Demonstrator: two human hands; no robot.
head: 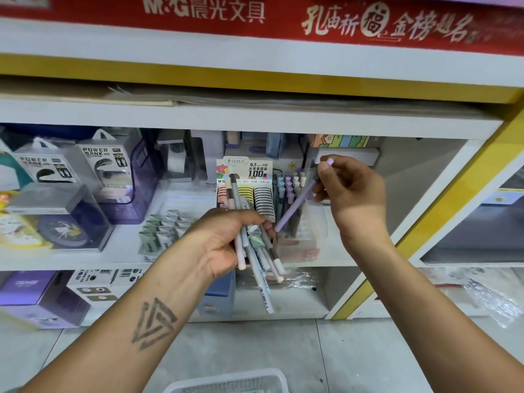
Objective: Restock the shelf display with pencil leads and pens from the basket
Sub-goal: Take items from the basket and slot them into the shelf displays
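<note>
1. The left hand grips a bundle of pens, fingers curled round it, in front of the shelf.
2. The right hand pinches a single lilac pen, thumb at its cap; the pen tilts down to the left, its lower end at the clear pen holder.
3. The pencil lead display stands on the shelf, just left of the holder.
4. The white basket sits on the floor at the lower edge of the view.
</note>
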